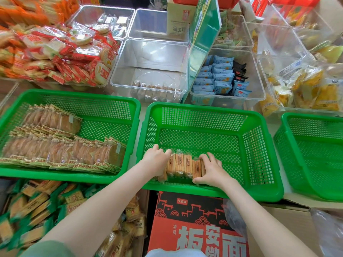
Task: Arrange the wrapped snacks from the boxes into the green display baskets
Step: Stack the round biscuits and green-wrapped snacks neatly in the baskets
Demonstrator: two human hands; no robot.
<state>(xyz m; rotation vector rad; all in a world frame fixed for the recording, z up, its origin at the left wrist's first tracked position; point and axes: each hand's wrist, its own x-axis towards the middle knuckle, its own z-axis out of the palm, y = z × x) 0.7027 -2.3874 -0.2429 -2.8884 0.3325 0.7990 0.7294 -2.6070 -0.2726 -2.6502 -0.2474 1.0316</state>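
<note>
A short row of clear-wrapped brown biscuit sticks [182, 166] stands on edge at the near wall of the middle green basket [204, 115]. My left hand [157, 160] presses against the row's left end. At its right end my right hand [211, 170] is curled over the last packets, so both hands squeeze the row between them. The left green basket [78, 98] holds two rows of round crackers in clear wrappers with green edges [61, 151]. The right green basket [313, 138] has nothing in it.
Behind the baskets stand clear bins: one with a few of the same biscuit sticks [157, 89], one with blue packets [219, 78], one piled with red-wrapped rice crackers [74, 58]. A red and black carton [187, 223] and a box of green-wrapped snacks [37, 210] lie below.
</note>
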